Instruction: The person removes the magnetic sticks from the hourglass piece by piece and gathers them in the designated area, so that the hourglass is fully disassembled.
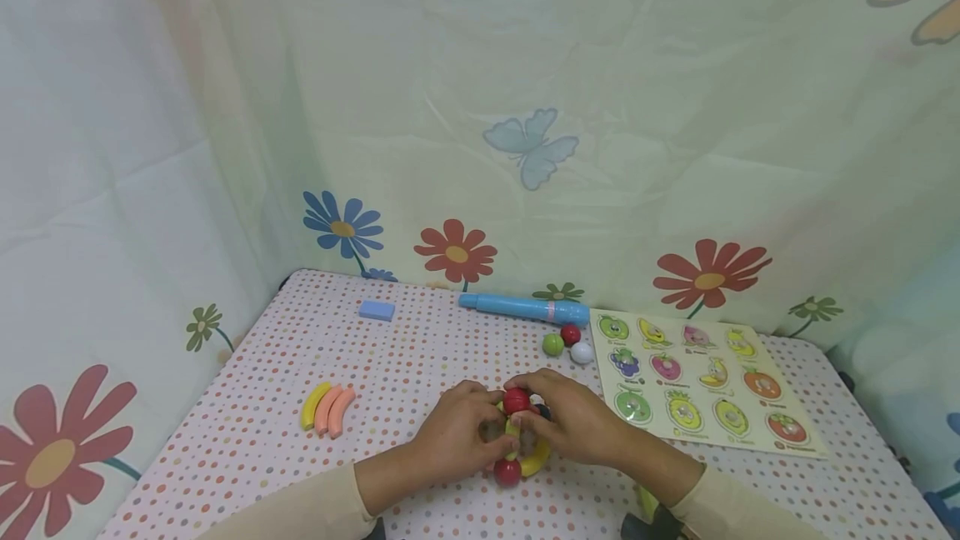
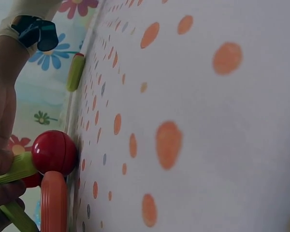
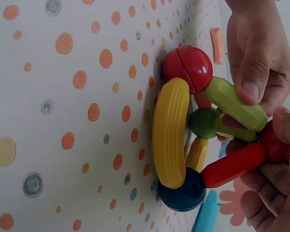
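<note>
Both hands are at a frame of magnetic sticks and balls on the table. In the right wrist view, its base has a red ball [image 3: 188, 68], a green ball [image 3: 204, 123], a dark blue ball [image 3: 182, 189] and a curved yellow stick [image 3: 170, 133]. Green sticks and a red stick [image 3: 234, 165] slope to a top red ball [image 1: 516, 400]. My left hand [image 1: 459, 430] pinches a green stick [image 3: 236, 103] with its thumb and fingers. The top ball is pinched by my right hand [image 1: 577, 419], which partly hides it. An orange stick [image 2: 54, 203] shows at the base in the left wrist view.
To the left lie a curved yellow stick [image 1: 314, 407] and two pink ones [image 1: 327, 409]. Farther back are a blue block [image 1: 377, 310], a blue tube [image 1: 525, 307], and green [image 1: 552, 345], red [image 1: 571, 335] and white [image 1: 582, 352] balls. A fruit picture board [image 1: 705, 432] lies right.
</note>
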The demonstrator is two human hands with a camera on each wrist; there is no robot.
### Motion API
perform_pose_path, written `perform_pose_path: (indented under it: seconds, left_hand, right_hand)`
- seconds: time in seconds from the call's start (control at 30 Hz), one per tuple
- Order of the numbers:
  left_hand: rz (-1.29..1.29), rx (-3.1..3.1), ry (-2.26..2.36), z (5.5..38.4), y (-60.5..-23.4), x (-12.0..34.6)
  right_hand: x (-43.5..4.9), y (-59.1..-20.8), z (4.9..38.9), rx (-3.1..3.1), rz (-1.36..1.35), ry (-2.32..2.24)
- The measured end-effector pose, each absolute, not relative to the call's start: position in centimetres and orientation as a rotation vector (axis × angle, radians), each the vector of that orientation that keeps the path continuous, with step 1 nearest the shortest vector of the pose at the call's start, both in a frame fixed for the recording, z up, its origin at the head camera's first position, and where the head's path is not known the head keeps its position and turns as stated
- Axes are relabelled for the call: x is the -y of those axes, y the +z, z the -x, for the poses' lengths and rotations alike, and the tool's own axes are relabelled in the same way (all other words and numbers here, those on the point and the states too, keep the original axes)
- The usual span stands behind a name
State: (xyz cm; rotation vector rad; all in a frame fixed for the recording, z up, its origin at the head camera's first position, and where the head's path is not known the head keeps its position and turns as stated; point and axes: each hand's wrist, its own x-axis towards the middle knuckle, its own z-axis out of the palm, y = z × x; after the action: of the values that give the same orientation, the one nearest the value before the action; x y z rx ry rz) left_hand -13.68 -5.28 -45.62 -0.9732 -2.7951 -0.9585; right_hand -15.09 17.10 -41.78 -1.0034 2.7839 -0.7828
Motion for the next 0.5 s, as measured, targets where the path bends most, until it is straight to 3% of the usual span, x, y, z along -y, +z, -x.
perform_pose_path:
  seconds: [0.5]
  left_hand:
    - [0.952,2.829,-0.968,13.77,-45.67,5.2]
  right_hand:
    - [-17.04,-41.58,14.97,-2.727,0.867,-0.863]
